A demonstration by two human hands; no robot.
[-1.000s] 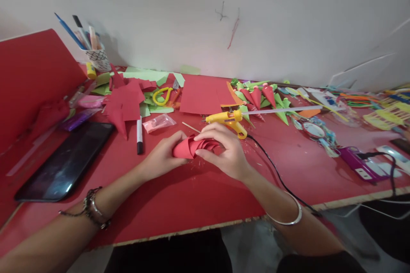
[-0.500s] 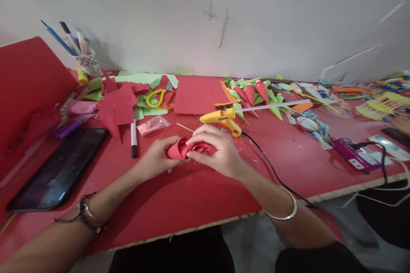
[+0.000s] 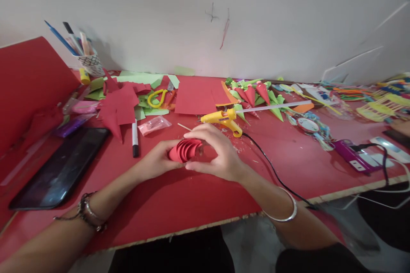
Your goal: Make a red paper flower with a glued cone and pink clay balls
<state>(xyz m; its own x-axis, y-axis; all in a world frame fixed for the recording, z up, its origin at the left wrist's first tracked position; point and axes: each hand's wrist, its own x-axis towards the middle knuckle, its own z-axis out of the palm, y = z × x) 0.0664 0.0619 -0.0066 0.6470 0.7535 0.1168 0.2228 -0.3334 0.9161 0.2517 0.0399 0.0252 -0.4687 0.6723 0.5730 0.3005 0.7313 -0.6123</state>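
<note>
A red paper spiral rolled into a rose shape (image 3: 185, 149) sits between both hands at the middle of the red table (image 3: 179, 204). My left hand (image 3: 157, 161) grips its left side with fingers curled. My right hand (image 3: 218, 153) arches over its right side, thumb and fingertips pinching the roll. Its coiled layers face the camera. Just behind my right hand a yellow glue gun (image 3: 224, 118) lies on the table with a white glue stick in its back and a black cord (image 3: 275, 175) running toward the front edge.
Left: a dark tablet (image 3: 59, 168), a black marker (image 3: 135, 136), red paper scraps (image 3: 118, 106), yellow-handled scissors (image 3: 158, 97), a pen cup (image 3: 91, 64). A red sheet (image 3: 200, 96) and red and green paper cones (image 3: 256, 94) lie behind. A purple power strip (image 3: 355, 160) sits at right.
My right hand has lifted off the top of the roll, and the roll has turned so its coiled end faces the camera. The view shifted slightly.
</note>
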